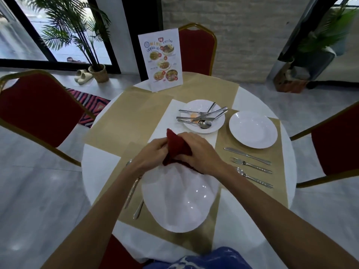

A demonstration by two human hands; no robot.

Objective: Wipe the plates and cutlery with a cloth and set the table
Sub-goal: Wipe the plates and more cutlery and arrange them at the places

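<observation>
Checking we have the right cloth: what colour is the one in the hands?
Dark red; the cloth shows best in the head view.

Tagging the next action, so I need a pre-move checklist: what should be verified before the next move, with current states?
1. Grip on dark red cloth by left hand and right hand: ok.
2. Cutlery inside the cloth: cannot tell, folds hide it.
3. Near setting complete: not ok, only two steel pieces show left of the near white round plate.
4. Right white plate has steel knife, fork and spoon beside it: ok.
5. Steel cutlery pile on the centre white plate: ok.
</observation>
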